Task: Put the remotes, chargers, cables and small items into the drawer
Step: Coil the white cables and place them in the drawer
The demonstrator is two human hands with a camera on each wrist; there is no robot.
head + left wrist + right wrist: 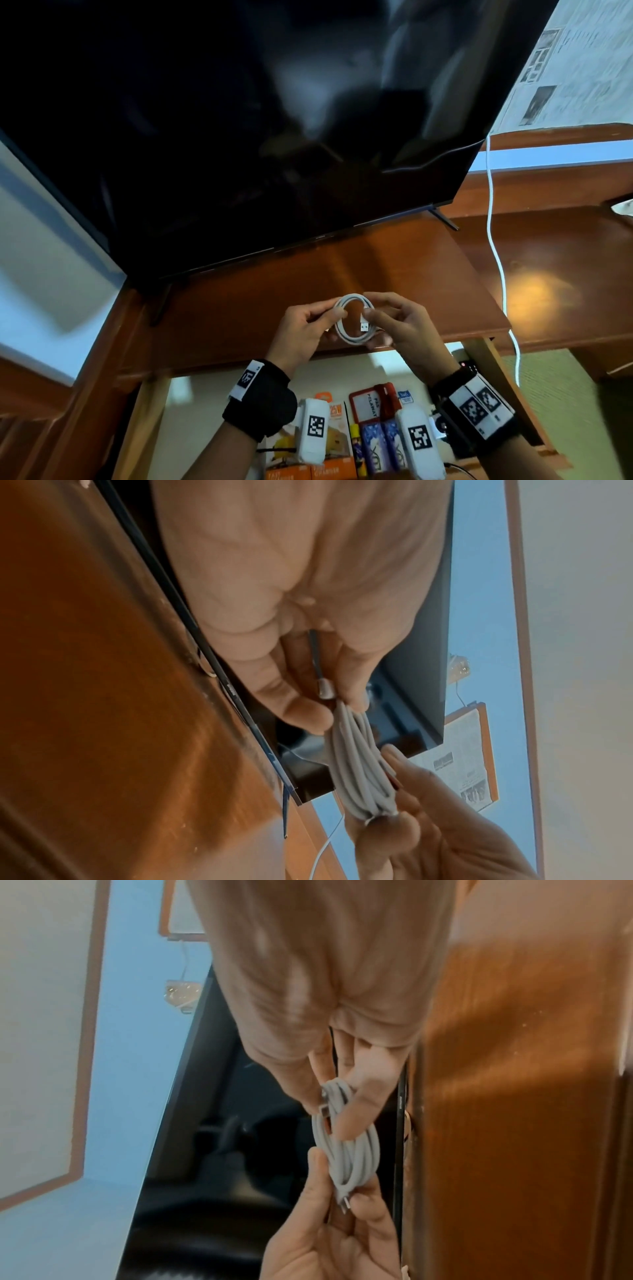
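Television (pixel 239 137) standing on wooden surface (pixel 394 274), directly behind work area; a careless lift risks a knock against the screen. Drawer (pixel 150 411) open below, already crowded with boxes and small items; little free room, so snagging likely on entry. Coiled white cable (pixel 352 320) held above the surface edge, unsecured. Left hand (pixel 301 329) and right hand (pixel 404 325) each pinching one side; coil likely to spring loose on release.

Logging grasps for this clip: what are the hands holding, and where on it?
The coiled white cable: left hand pinches the coil's left side, right hand its right side beside the USB plug.
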